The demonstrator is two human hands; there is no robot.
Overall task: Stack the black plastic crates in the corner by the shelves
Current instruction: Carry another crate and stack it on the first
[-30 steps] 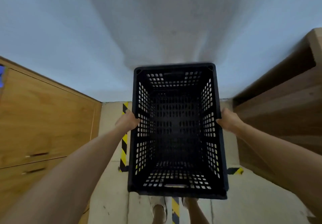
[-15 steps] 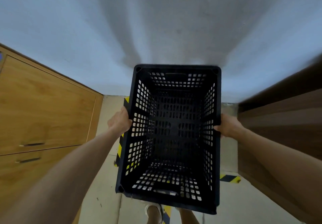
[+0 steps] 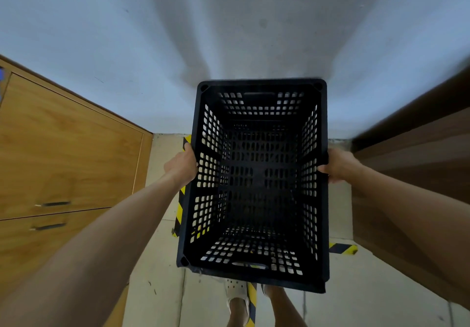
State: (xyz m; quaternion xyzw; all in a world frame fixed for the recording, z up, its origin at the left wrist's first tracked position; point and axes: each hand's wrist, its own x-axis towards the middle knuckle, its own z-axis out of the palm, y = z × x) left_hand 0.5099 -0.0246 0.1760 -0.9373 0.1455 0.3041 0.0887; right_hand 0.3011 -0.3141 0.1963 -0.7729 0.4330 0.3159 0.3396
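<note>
Left of the black perforated plastic crate [image 3: 256, 181], a light wooden cabinet with slot handles [image 3: 66, 164] is standing against the wall, and the left hand [image 3: 181, 165] is clamping the crate's left rim. The crate is hanging open side up over the pale floor with yellow-black hazard tape [image 3: 181, 197], between the cabinet and the dark brown wooden shelves [image 3: 412, 164] on its right. The right hand [image 3: 339, 165] is gripping the right rim, so the crate is probably at risk of knocking the shelves or slipping from the thin rims.

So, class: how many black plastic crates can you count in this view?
1. The black crate is held over the floor between the left hand and right hand, facing the wall. Others may lie hidden beneath it or outside the view.
</note>
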